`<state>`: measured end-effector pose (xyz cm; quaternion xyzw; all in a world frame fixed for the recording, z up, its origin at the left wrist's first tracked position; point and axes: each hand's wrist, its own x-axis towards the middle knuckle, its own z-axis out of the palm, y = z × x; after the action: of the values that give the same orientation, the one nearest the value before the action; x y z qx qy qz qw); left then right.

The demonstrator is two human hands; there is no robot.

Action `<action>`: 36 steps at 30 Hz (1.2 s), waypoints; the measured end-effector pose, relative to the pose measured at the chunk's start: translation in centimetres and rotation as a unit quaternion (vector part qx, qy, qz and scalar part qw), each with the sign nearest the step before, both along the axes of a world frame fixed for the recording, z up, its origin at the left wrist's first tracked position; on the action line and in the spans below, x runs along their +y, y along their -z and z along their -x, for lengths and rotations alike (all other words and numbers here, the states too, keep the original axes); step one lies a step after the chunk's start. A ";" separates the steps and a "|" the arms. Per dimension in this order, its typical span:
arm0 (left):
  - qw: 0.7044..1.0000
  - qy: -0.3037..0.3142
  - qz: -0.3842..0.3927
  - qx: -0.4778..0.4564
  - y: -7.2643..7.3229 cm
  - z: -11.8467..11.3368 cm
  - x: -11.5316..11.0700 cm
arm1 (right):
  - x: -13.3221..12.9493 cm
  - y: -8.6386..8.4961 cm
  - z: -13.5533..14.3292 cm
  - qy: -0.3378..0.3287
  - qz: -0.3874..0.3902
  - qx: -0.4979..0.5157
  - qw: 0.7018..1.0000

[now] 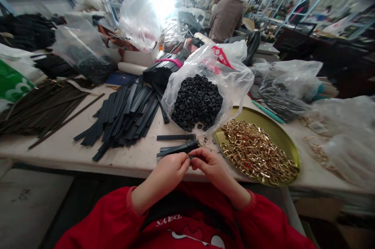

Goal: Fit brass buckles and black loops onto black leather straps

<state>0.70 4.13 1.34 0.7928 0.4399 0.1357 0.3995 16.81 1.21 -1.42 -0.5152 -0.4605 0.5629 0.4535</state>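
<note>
My left hand [171,169] and my right hand [212,167] meet at the table's front edge, fingertips pinched together. Between them shows a bit of a black strap [191,157]; the rest of it is hidden by my fingers. Just beyond my fingers lie a few black straps [175,148] with loops at their right ends. A heap of flat black straps [125,112] spreads to the left. Farther back, an open clear plastic bag [234,81] holds many small black loops [197,102]. On the right, gold metal buckles [258,151] fill much of a round gold tray [285,134].
Long dark brown strips [43,104] cover the table's left side. A bundle of black straps with a pink tie [170,61] stands behind the heap. A teal stick-like tool [268,111] lies beyond the tray. Plastic bags crowd the right side. A person [225,16] is farther back.
</note>
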 end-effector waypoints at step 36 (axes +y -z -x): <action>0.979 -0.056 0.143 -0.134 -0.1 -2.2 0.6 | 2.0 -0.9 -9.3 0.049 -0.015 -0.227 0.973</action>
<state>2.90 4.74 1.45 0.6758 0.4411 0.1989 0.5560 26.06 3.24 -0.57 -0.6444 -0.5340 0.4011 0.3725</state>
